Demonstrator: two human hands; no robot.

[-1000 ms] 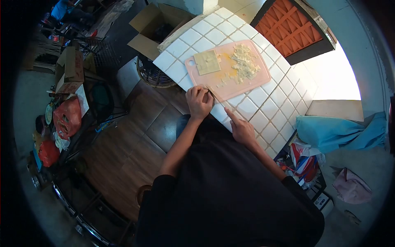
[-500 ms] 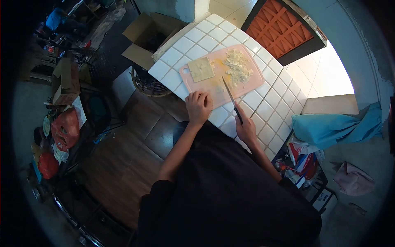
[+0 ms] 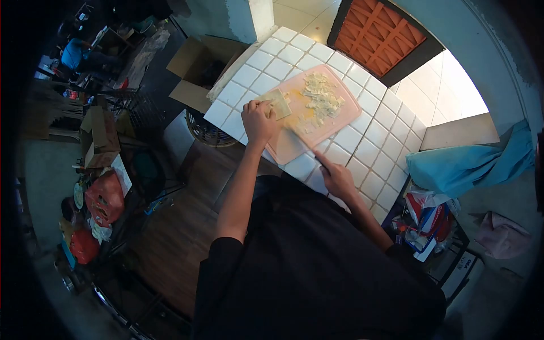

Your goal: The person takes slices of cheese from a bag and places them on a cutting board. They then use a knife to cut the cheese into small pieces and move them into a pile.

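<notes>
A pink cutting board (image 3: 334, 127) lies on the white tiled counter. My left hand (image 3: 259, 118) rests over the left part of a flat, pale yellow slab (image 3: 279, 104), fingers bent onto it. Farther right on the board is a heap of chopped pale pieces (image 3: 322, 96). My right hand (image 3: 339, 180) is closed round the handle of a knife (image 3: 313, 150), at the board's near edge. The knife's blade points up and left over the board, nearly edge-on and hard to see.
The tiled counter (image 3: 368, 153) extends right toward a blue cloth (image 3: 453, 170). An open cardboard box (image 3: 190, 71) stands beyond its left edge, above a round basket (image 3: 212, 133). A person (image 3: 73, 55) sits far off at the upper left.
My left hand has moved up from the board's near edge onto the slab. My right hand, with the knife, has shifted slightly toward me, and the blade has tilted left.
</notes>
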